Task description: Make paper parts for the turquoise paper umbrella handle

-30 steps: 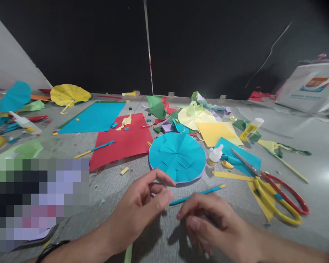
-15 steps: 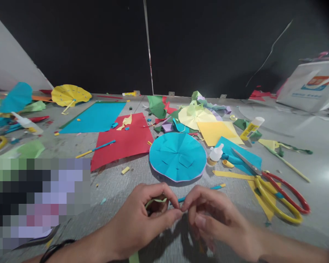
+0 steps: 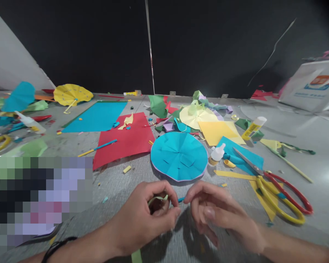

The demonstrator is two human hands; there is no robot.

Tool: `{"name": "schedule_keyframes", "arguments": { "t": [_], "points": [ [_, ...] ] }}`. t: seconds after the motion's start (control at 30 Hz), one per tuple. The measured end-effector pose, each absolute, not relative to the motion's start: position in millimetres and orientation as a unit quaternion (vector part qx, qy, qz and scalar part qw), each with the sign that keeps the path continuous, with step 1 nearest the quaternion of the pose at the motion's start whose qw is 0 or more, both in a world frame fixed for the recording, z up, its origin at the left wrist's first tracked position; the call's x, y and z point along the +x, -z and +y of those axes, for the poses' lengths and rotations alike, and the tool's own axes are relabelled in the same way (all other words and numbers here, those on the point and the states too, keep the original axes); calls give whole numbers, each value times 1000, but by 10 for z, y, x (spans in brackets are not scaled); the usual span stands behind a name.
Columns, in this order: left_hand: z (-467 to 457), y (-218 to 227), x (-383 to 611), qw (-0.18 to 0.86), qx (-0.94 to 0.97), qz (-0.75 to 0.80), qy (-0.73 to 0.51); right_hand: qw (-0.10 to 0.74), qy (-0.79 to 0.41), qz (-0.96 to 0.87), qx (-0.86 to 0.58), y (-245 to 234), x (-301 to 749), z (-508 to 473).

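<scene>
Near the front of the table, my left hand (image 3: 150, 215) is curled closed, thumb against the fingers. A pale green paper strip (image 3: 162, 198) shows inside its grip, and a similar green length (image 3: 136, 256) hangs out below the palm. Just to the right is my right hand (image 3: 212, 210), its fingers loosely bent and apart, with nothing visible in them. Behind its index fingertip lies a thin blue stick (image 3: 181, 199), partly hidden. A round blue folded paper disc (image 3: 178, 155) with a pale purple edge lies beyond both hands.
Scissors (image 3: 279, 193) with red and yellow handles lie at right, near a glue bottle (image 3: 217, 155) and a glue stick (image 3: 254, 128). Red paper (image 3: 126, 142) and blue paper (image 3: 95, 117) lie at left. A white bag (image 3: 312, 86) stands at far right.
My right hand's fingertips have drawn away to the right from my left fingertips, leaving a gap. My left hand keeps its grip on the green strip.
</scene>
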State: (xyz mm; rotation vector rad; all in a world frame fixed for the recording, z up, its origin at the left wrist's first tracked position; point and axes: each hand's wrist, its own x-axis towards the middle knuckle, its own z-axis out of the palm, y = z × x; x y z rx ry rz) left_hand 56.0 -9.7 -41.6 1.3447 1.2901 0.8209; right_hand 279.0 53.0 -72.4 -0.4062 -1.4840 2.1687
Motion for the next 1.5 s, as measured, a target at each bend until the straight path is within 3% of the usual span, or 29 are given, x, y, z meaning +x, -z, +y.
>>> {"name": "schedule_keyframes", "arguments": {
  "t": [1.17, 1.5],
  "points": [
    [-122, 422, 539, 511, 569, 507, -398, 215, -797, -547, -140, 743, 2782, 543],
    [-96, 432, 550, 495, 571, 543, -366, 217, -731, -622, -178, 753, 2778, 490]
  ]
}}
